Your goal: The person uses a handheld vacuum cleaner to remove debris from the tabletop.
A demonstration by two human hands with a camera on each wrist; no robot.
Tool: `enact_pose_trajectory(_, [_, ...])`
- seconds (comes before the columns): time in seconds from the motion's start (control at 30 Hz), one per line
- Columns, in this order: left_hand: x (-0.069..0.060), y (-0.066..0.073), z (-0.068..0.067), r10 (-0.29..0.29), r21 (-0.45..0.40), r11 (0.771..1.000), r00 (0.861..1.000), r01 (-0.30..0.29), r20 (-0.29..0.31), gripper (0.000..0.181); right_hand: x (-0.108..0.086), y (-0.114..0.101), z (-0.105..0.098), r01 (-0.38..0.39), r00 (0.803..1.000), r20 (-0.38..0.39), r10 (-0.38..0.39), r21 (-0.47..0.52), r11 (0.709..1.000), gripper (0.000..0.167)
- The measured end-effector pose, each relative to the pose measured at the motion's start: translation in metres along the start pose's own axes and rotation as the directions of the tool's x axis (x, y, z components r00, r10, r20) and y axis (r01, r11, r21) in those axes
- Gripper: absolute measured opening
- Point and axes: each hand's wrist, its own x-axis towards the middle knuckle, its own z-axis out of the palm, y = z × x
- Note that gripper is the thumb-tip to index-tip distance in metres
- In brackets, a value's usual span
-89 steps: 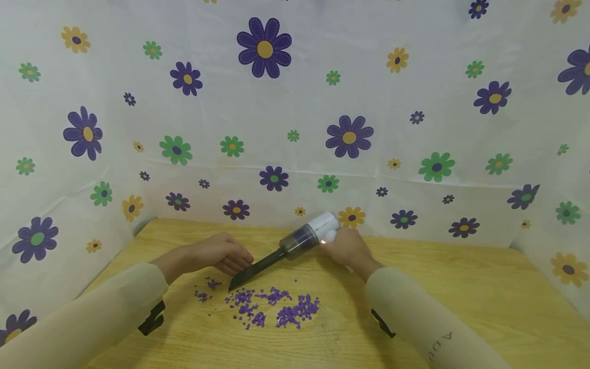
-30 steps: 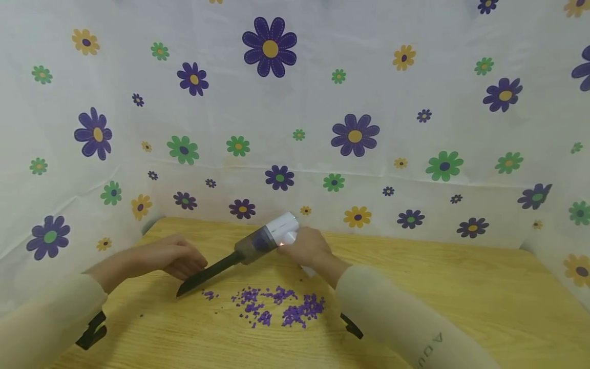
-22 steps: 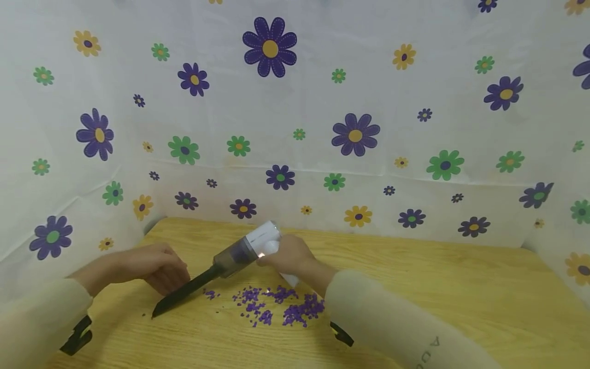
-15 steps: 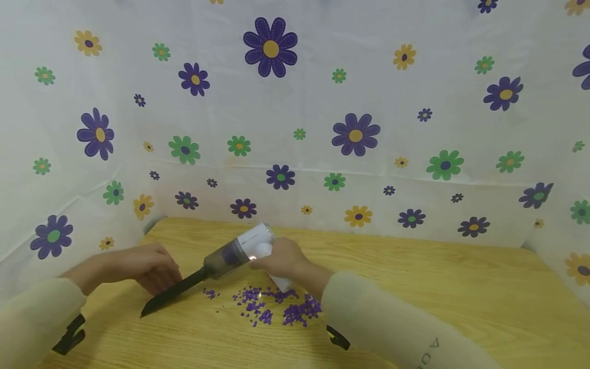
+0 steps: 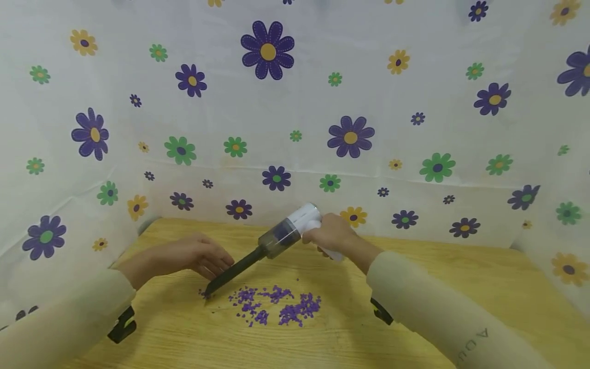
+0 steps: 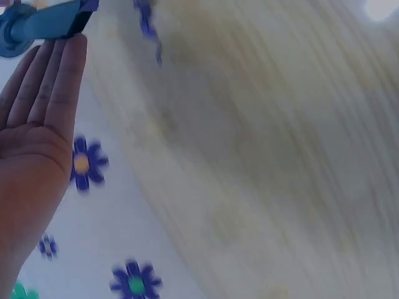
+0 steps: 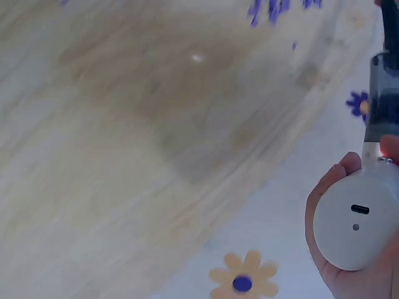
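My right hand (image 5: pixel 332 233) grips the white handle of a handheld vacuum cleaner (image 5: pixel 280 238) with a see-through dust cup. Its long dark nozzle (image 5: pixel 235 269) slopes down to the left, the tip at a few purple bits (image 5: pixel 202 292) on the table. Beside the nozzle is my left hand (image 5: pixel 198 256); in the left wrist view its straight fingers (image 6: pixel 65 81) reach up to the nozzle's underside. More small purple pieces (image 5: pixel 299 310) lie scattered to the right of the tip. The right wrist view shows the handle's round white end (image 7: pixel 355 218) within my palm.
The wood-grain table (image 5: pixel 415 302) runs up to a white sheet (image 5: pixel 299 102) printed with flowers, which stands behind it and at both sides. Black straps (image 5: pixel 122 325) sit under my sleeves.
The vacuum cleaner and both hands first went left, then came back right and up in the last half second. The leftmost purple bits are fewer than three seconds ago; the main scatter looks unchanged.
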Motion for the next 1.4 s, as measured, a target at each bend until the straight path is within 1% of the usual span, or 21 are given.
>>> enact_pose_trajectory(0.13, [0.014, 0.001, 0.015, 0.007, -0.013, 1.0, 1.0, -0.007, 0.006, 0.041, 0.001, 0.009, -0.01, -0.012, 1.0, 0.004, 0.013, -0.049, 0.999, 0.043])
enact_pose_trajectory(0.23, [0.019, 0.0, 0.019, 0.005, -0.001, 1.0, 1.0, -0.005, 0.011, 0.04, 0.001, 0.011, -0.01, -0.014, 1.0, 0.022, 0.015, -0.054, 0.998, 0.045])
enact_pose_trajectory(0.3, [0.021, -0.002, 0.019, -0.004, 0.003, 1.0, 1.0, 0.004, 0.01, 0.04, 0.0, 0.01, -0.008, -0.019, 0.999, 0.031, 0.021, -0.056, 0.998, 0.046])
enact_pose_trajectory(0.4, [0.021, -0.005, 0.017, -0.021, -0.002, 1.0, 1.0, 0.021, -0.002, 0.041, -0.001, 0.009, -0.004, -0.026, 0.999, 0.033, 0.028, -0.069, 0.997, 0.046])
enact_pose_trajectory(0.6, [0.015, -0.009, 0.01, -0.038, 0.005, 0.999, 0.999, 0.038, -0.027, 0.043, 0.0, 0.004, 0.002, -0.012, 1.0, 0.021, 0.014, -0.093, 0.996, 0.044])
enact_pose_trajectory(0.73, [0.011, -0.011, 0.006, -0.044, 0.016, 0.999, 0.998, 0.044, -0.034, 0.044, 0.001, -0.001, 0.007, 0.003, 1.0, 0.018, -0.001, -0.08, 0.997, 0.044])
enact_pose_trajectory(0.9, [0.006, -0.017, -0.002, -0.056, 0.028, 0.998, 0.997, 0.058, -0.054, 0.044, 0.004, -0.006, 0.018, 0.022, 1.0, 0.018, -0.021, -0.073, 0.997, 0.043])
enact_pose_trajectory(1.03, [0.007, -0.021, -0.005, -0.07, 0.035, 0.997, 0.994, 0.072, -0.078, 0.041, 0.005, -0.004, 0.022, 0.024, 0.999, 0.023, -0.023, -0.055, 0.998, 0.044])
enact_pose_trajectory(1.07, [0.008, -0.021, -0.005, -0.064, 0.044, 0.997, 0.995, 0.067, -0.081, 0.04, 0.005, -0.002, 0.021, 0.022, 1.0, 0.022, -0.021, -0.051, 0.998, 0.043])
enact_pose_trajectory(1.13, [0.011, -0.02, -0.002, -0.034, 0.089, 0.995, 0.996, 0.042, -0.085, 0.038, 0.005, 0.003, 0.018, 0.008, 1.0, 0.017, -0.008, -0.041, 0.999, 0.042])
enact_pose_trajectory(1.23, [0.017, -0.016, 0.007, 0.042, 0.16, 0.987, 0.996, -0.029, -0.08, 0.043, 0.006, 0.016, 0.007, -0.013, 1.0, 0.005, 0.013, -0.022, 1.0, 0.039])
enact_pose_trajectory(1.33, [0.026, -0.01, 0.019, 0.133, 0.238, 0.964, 0.989, -0.115, -0.06, 0.052, 0.004, 0.032, -0.007, -0.024, 1.0, 0.01, 0.024, 0.02, 0.999, 0.04])
enact_pose_trajectory(1.4, [0.032, -0.006, 0.028, 0.185, 0.281, 0.945, 0.982, -0.169, -0.032, 0.059, 0.002, 0.044, -0.016, -0.033, 0.999, 0.019, 0.032, 0.044, 0.998, 0.043])
